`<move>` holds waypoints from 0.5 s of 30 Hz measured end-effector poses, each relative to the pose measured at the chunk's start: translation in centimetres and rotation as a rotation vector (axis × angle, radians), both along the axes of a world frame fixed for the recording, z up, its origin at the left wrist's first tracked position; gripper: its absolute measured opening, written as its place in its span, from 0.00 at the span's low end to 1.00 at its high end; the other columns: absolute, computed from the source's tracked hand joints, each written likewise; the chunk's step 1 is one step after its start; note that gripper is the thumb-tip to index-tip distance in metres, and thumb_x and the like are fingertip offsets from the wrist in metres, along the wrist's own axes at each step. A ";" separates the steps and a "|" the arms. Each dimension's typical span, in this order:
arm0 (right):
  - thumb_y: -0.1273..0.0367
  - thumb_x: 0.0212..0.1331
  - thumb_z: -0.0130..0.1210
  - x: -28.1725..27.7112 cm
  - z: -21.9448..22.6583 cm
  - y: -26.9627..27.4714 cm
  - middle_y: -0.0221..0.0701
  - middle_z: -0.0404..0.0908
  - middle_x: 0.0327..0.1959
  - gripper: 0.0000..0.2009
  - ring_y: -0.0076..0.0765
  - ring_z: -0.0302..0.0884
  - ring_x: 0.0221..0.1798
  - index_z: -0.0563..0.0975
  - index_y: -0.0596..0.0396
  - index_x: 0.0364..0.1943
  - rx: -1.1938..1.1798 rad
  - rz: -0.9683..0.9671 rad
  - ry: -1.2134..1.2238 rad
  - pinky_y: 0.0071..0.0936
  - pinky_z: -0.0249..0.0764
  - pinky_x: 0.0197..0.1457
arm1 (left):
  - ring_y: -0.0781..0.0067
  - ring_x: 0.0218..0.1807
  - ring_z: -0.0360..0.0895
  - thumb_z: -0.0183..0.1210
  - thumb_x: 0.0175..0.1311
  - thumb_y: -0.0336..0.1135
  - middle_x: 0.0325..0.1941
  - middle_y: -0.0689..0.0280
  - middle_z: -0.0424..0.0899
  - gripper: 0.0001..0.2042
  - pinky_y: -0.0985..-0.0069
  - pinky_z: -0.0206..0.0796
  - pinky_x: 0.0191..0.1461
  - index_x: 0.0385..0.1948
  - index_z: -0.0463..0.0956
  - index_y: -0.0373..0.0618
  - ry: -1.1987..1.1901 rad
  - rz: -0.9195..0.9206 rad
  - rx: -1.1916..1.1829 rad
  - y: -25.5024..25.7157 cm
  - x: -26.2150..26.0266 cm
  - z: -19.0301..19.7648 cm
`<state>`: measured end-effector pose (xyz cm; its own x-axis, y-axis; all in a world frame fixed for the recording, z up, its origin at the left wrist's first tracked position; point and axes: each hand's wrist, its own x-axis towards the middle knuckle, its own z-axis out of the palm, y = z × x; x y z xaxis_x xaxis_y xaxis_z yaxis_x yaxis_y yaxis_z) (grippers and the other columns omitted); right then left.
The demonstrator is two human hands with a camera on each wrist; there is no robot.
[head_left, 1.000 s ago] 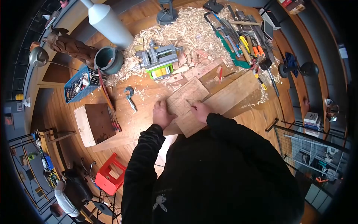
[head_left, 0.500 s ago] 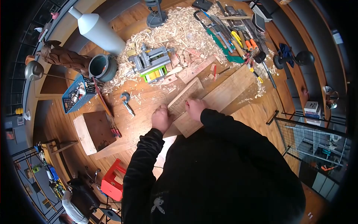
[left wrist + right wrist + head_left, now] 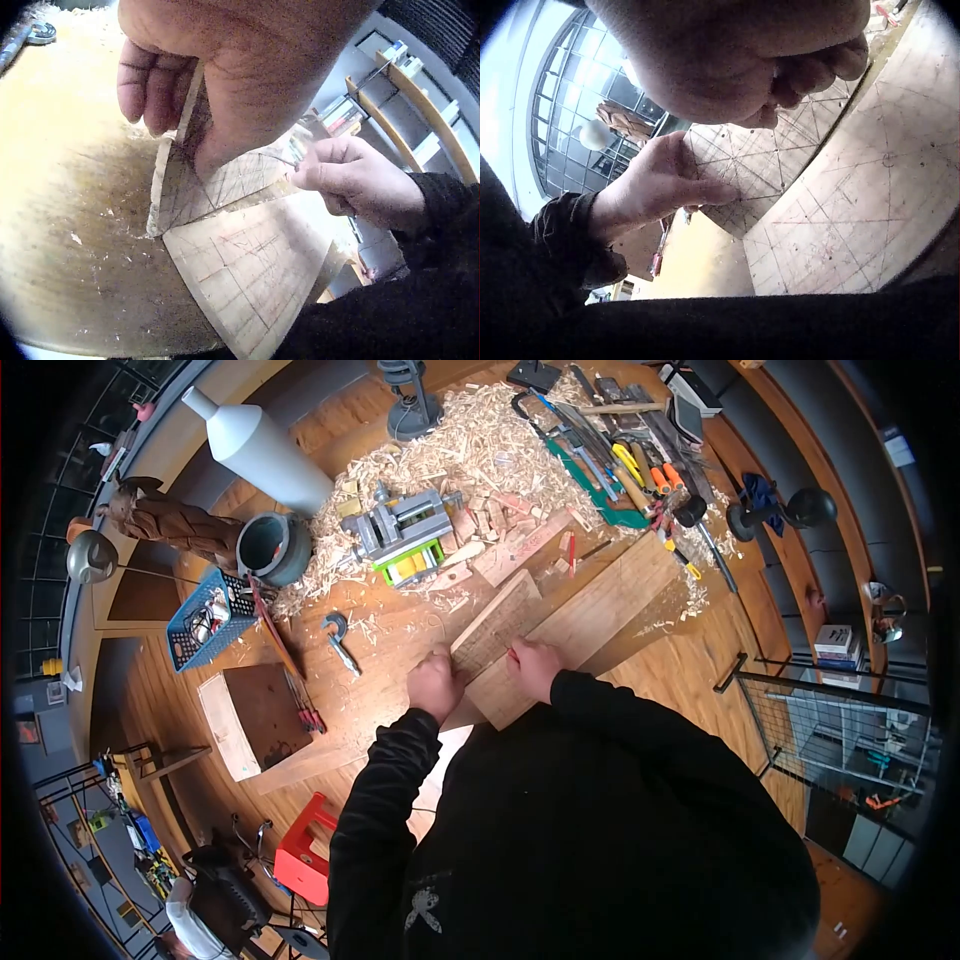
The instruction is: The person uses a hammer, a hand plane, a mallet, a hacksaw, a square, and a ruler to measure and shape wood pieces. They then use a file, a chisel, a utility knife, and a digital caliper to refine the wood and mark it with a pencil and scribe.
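Observation:
My left hand (image 3: pixel 435 682) grips the left end of a small wooden board (image 3: pixel 498 617). Fingers lie behind it and the thumb rests on its face, which is covered in drawn lines and small dots. The board is tilted, its long edge upward in the head view. My right hand (image 3: pixel 535 665) pinches a thin, slightly curved metal tool (image 3: pixel 274 157) near the board's lined face; its grip end is hidden in the fist. Beneath the right hand a longer plank (image 3: pixel 610 605) lies diagonally, also marked with lines (image 3: pixel 832 217). The board's lower edge runs along this plank.
Behind the boards stands a grey vise (image 3: pixel 405 525) among heaped wood shavings (image 3: pixel 490 445). A red pencil (image 3: pixel 572 554) lies nearby, with hand tools (image 3: pixel 625 465) at back right. To the left are a metal clamp (image 3: pixel 341 644), a blue basket (image 3: pixel 210 622) and a wooden block (image 3: pixel 262 715).
The small board has gone from lying nearly flat, lined face up, to standing tilted on edge. My right hand has drawn back a little from its middle. The left hand keeps hold of its end.

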<state>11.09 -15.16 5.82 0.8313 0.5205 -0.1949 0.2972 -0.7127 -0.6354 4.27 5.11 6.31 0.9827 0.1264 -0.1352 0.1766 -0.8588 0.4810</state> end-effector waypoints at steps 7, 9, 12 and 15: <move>0.65 0.61 0.52 1.0 -0.1 0.6 0.44 0.81 0.29 0.07 0.55 0.80 0.34 0.73 0.53 0.32 -0.051 0.002 -0.019 0.50 0.74 0.37 | 0.47 0.30 0.81 0.66 0.49 0.38 0.27 0.52 0.81 0.16 0.57 0.74 0.35 0.32 0.69 0.41 0.010 0.043 -0.009 -0.2 -0.1 0.3; 0.65 0.61 0.51 1.1 -0.2 0.4 0.44 0.81 0.28 0.07 0.55 0.80 0.33 0.74 0.53 0.33 -0.055 0.015 -0.017 0.49 0.74 0.37 | 0.47 0.30 0.81 0.66 0.49 0.38 0.27 0.52 0.81 0.16 0.57 0.74 0.35 0.32 0.69 0.41 0.007 0.038 -0.011 -0.4 -0.2 0.3; 0.64 0.62 0.50 1.7 -0.6 0.3 0.43 0.81 0.28 0.07 0.55 0.80 0.33 0.74 0.53 0.33 -0.049 0.017 -0.037 0.49 0.75 0.36 | 0.48 0.30 0.81 0.66 0.48 0.37 0.27 0.52 0.81 0.16 0.57 0.74 0.35 0.32 0.69 0.41 0.000 -0.002 0.011 -0.7 0.1 0.2; 0.65 0.61 0.51 1.9 -0.9 0.1 0.43 0.81 0.28 0.07 0.55 0.79 0.33 0.74 0.53 0.33 -0.055 0.040 -0.068 0.49 0.74 0.37 | 0.48 0.31 0.81 0.66 0.48 0.36 0.28 0.52 0.81 0.16 0.57 0.74 0.35 0.32 0.69 0.41 -0.011 -0.008 0.007 -0.7 0.2 0.3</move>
<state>13.02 -15.06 4.88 0.8221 0.5439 -0.1682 0.3675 -0.7326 -0.5729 4.48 4.40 6.64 0.9851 0.1192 -0.1240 0.1645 -0.8637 0.4764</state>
